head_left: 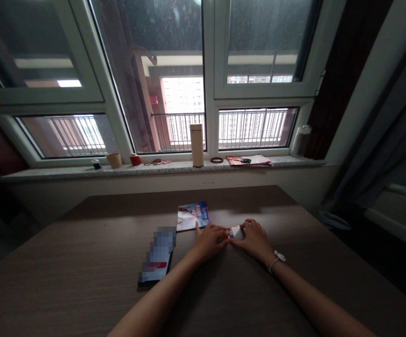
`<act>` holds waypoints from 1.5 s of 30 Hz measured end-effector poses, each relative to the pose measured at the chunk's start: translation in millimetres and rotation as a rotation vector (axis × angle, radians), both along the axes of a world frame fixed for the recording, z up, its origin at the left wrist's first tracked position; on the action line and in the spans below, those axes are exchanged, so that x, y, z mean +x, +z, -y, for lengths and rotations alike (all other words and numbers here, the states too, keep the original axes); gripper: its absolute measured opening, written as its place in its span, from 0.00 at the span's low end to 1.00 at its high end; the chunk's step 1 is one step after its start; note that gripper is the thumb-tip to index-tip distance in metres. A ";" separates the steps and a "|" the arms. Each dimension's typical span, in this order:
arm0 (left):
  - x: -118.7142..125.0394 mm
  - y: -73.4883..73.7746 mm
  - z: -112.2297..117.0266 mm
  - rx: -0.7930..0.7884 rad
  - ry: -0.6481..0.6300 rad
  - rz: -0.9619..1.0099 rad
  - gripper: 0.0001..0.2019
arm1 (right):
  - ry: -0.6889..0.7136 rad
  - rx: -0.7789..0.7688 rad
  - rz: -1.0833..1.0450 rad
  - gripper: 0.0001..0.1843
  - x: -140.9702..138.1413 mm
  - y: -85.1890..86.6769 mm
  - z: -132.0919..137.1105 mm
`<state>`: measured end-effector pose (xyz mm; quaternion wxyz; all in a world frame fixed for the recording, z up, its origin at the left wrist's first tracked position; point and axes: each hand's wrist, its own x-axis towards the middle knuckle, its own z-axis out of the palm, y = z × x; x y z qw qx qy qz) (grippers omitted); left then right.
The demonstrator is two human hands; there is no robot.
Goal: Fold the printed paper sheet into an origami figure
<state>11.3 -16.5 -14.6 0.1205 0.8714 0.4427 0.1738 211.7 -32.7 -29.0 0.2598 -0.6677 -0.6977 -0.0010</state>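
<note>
A small orange-and-white piece (pixel 236 230), which looks like a card or flat packet, lies between my two hands just above or on the table. My left hand (pixel 210 240) grips its left edge, with the thumb stretched toward the booklet. The fingers of my right hand (pixel 255 238) are curled on its right side, and a pale bracelet (pixel 276 260) circles that wrist. My fingers cover both ends of the piece. Just beyond the left hand is a blue-and-white printed booklet (pixel 191 216). A phone-like dark slab (pixel 158 257), its screen blurred out, lies left of my left forearm.
The brown table (pixel 93 243) reaches toward a window sill (pixel 167 169). On the sill stand a tall beige bottle (pixel 197 146), a paper cup (pixel 114 161), a red spool-like item (pixel 135 160), a bead bracelet (pixel 217 160), red papers (pixel 259 160) with scissors on them, and a clear bottle (pixel 301 140).
</note>
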 end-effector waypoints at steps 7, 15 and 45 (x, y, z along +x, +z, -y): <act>-0.9 -1.4 -1.6 -0.001 -0.004 0.005 0.15 | 0.022 0.016 -0.031 0.36 1.9 -3.4 1.5; -1.3 -3.0 1.5 0.036 -0.008 0.021 0.15 | 0.043 -0.033 -0.117 0.30 12.2 -11.2 -4.9; 1.0 6.1 9.4 0.051 -0.018 0.010 0.09 | -0.080 -0.012 -0.021 0.12 9.1 5.2 -6.0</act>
